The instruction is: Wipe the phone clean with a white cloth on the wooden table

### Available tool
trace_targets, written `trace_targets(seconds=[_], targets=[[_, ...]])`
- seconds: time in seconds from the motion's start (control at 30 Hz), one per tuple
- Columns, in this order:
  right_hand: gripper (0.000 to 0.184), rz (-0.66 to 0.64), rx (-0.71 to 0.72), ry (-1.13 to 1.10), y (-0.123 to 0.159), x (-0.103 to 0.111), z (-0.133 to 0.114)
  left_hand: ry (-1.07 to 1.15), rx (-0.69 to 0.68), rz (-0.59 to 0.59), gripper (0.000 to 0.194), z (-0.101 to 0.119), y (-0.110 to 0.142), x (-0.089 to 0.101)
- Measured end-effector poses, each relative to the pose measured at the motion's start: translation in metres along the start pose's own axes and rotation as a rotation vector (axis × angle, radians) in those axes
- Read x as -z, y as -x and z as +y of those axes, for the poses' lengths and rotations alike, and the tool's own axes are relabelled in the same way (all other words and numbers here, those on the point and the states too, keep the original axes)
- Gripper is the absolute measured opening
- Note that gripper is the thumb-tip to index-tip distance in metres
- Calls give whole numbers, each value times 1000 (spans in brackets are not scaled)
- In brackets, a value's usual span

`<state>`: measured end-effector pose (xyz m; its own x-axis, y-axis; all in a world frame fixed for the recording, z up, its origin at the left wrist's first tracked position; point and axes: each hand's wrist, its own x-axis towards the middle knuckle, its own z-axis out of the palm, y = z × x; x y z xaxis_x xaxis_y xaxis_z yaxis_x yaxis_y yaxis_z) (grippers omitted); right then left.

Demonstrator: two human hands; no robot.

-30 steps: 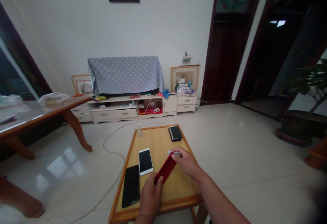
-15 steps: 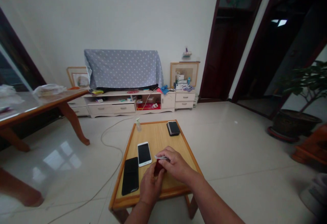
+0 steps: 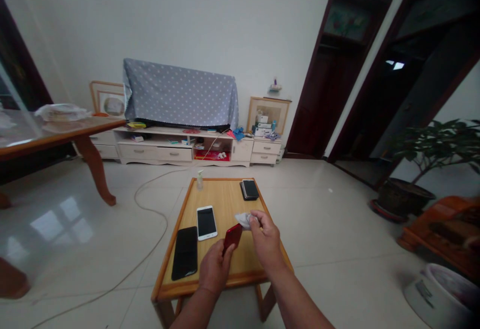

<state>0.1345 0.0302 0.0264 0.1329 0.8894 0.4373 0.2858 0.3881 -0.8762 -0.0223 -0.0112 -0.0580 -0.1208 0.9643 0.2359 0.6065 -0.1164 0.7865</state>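
My left hand (image 3: 215,267) grips a red phone (image 3: 233,236) by its lower end, tilted up above the near part of the small wooden table (image 3: 225,199). Between the fingertips of my right hand (image 3: 267,236) is a crumpled white wipe (image 3: 243,219), just beyond the phone's upper right edge. A white phone (image 3: 206,222) with a dark screen lies flat to the left of my hands. Nearer the table's left edge lies a larger black phone (image 3: 185,253).
At the table's far left corner stands a clear pump bottle (image 3: 200,180). A stack of phones (image 3: 249,189) lies at the far right corner. A cable (image 3: 165,219) runs across the floor on the left. A white bucket (image 3: 437,294) stands at the lower right.
My right hand has drawn the wipe off the red phone, to the right and up. More of the phone shows now, still in my left hand. The whole view has tilted.
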Motion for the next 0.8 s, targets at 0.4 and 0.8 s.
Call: trace_targets(seconds=[0.4, 0.8], targets=[[11, -68, 44, 231, -6, -31, -18, 1, 10, -26, 35, -4, 2, 6], [12, -171, 72, 351, -10, -32, -30, -7, 39, -22, 33, -5, 5, 10]])
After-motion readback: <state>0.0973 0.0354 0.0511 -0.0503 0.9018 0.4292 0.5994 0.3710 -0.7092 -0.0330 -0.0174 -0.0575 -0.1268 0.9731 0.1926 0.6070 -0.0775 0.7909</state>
